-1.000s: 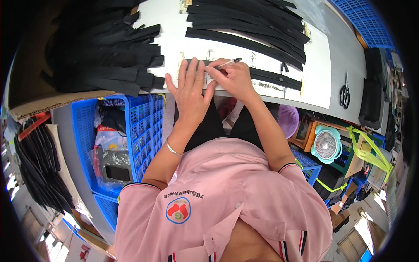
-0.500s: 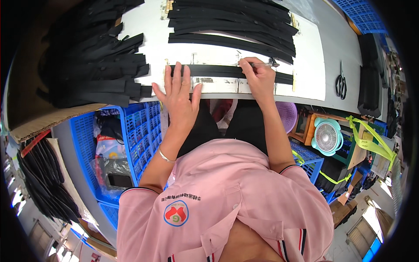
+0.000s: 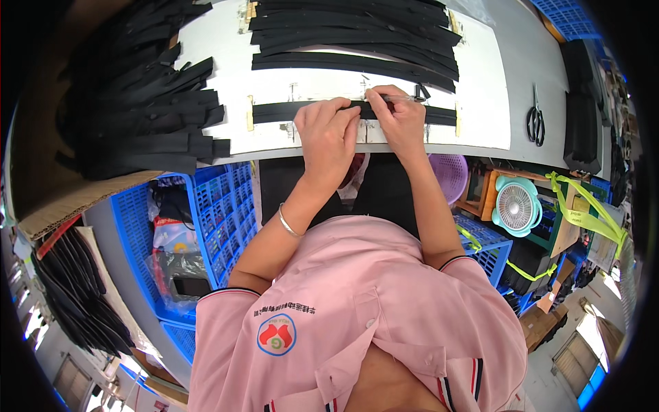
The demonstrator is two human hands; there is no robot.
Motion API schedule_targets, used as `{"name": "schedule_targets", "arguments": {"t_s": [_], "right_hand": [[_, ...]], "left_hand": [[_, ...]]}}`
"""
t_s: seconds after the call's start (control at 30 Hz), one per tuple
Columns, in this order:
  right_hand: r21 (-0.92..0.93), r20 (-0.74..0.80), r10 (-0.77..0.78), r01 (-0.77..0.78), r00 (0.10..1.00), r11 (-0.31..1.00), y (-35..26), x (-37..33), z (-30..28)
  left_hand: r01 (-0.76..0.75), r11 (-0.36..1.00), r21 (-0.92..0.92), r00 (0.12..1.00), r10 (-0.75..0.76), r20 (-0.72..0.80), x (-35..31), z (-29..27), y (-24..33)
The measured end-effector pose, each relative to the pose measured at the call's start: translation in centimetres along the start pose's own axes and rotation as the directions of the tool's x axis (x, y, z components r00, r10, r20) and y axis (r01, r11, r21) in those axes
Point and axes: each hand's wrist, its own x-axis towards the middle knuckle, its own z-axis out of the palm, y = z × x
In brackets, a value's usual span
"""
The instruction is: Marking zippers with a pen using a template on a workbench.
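Observation:
A black fabric strip (image 3: 274, 113) lies across the white board (image 3: 480, 103) near the table's front edge. My left hand (image 3: 326, 134) is closed on the strip around its middle, with thumb and fingertips pinched together. Just right of it, my right hand (image 3: 400, 123) grips a slim pen (image 3: 406, 98), its writing end over the strip beside my left fingertips. The pen's tip is hidden by my fingers. Beyond both hands, several more black strips (image 3: 350, 31) lie in a row on the board.
On the left, a heap of black strips (image 3: 144, 103) rests by a cardboard edge (image 3: 89, 196). Black-handled scissors (image 3: 535, 123) lie to the right, near a black stack (image 3: 583, 110). Below the table are blue crates (image 3: 226, 206), a purple basket (image 3: 447, 178) and a turquoise fan (image 3: 516, 207).
My left hand has moved right from the strip's left part, and its spread fingers have closed on the middle. My right hand stays near the same place with the pen.

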Motion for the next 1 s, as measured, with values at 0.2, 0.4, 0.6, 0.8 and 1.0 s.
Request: {"name": "schedule_targets", "arguments": {"t_s": [0.2,0.4,0.6,0.8,1.0], "right_hand": [[0.098,0.172,0.005,-0.022,0.985,0.995,0.7,-0.2,-1.1],[0.071,0.151,-0.051,0.040,0.987,0.997,1.3,-0.2,-0.8],[0.107,0.189,-0.026,0.006,0.982,0.994,1.0,-0.4,-1.9],[0.353,-0.018,0.215,-0.196,0.976,0.915,1.3,-0.5,-7.6],[0.213,-0.065,0.252,-0.233,0.966,0.949,5.6,-0.4,-9.6]], "left_hand": [[0.011,1.000,-0.011,1.000,-0.011,-0.010,0.2,0.2,-0.1],[0.002,1.000,-0.017,1.000,-0.002,-0.006,0.3,0.4,-0.1],[0.024,1.000,0.005,0.999,-0.024,0.029,0.2,0.1,0.0],[0.015,1.000,0.020,0.998,-0.016,0.056,0.3,-0.2,0.3],[0.020,0.994,0.105,0.997,-0.028,0.073,0.5,0.2,1.4]]}}
